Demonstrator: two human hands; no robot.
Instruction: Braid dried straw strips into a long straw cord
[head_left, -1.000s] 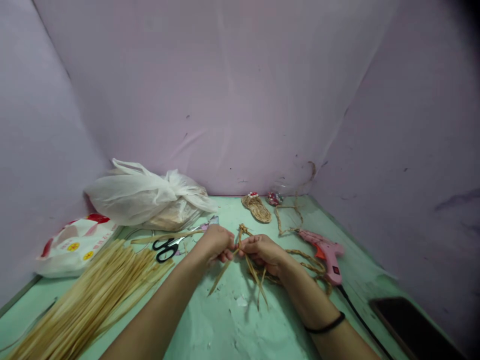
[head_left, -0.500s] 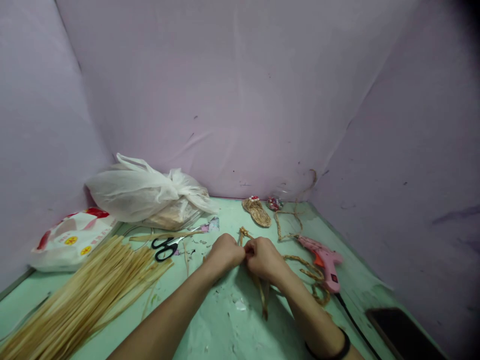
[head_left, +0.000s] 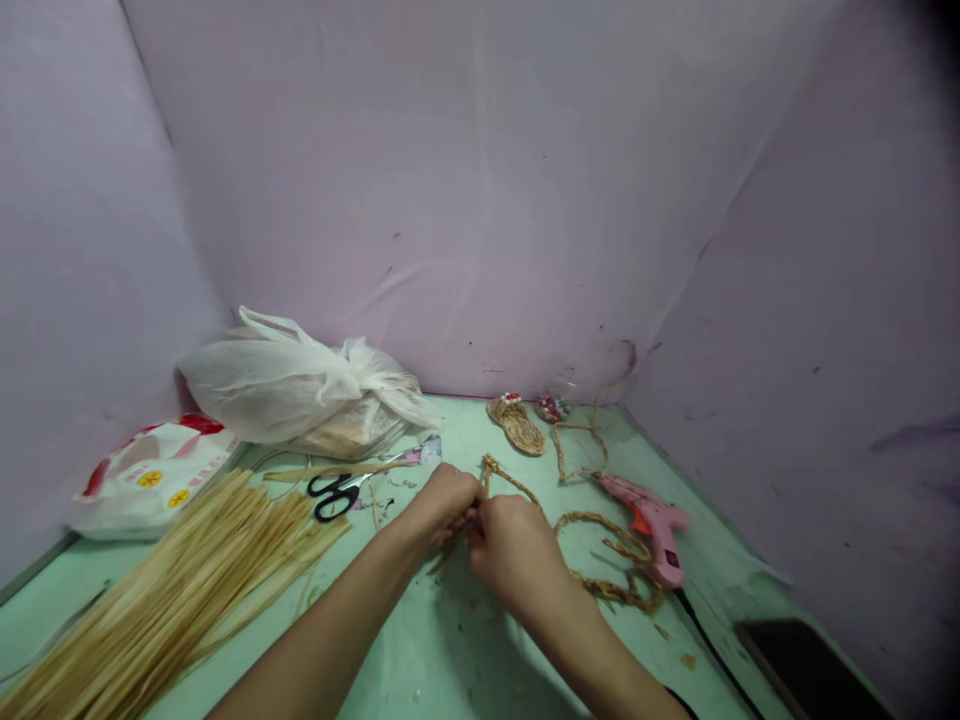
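Observation:
My left hand and my right hand meet at the middle of the green table, both closed on straw strands of a braided straw cord. A small loop of the cord shows just beyond my fingers, and the rest curls to the right in coils. Loose strand ends poke out below my left hand. The fingertips are mostly hidden behind the backs of my hands.
Left lie a bundle of straw strips, black-handled scissors, a white plastic bag and a white-and-red packet. A straw sole is behind my hands. Right are a pink glue gun and a dark phone.
My right hand has turned and moved slightly left, up against my left hand. The strand ends that hung below my right hand are now out of sight there.

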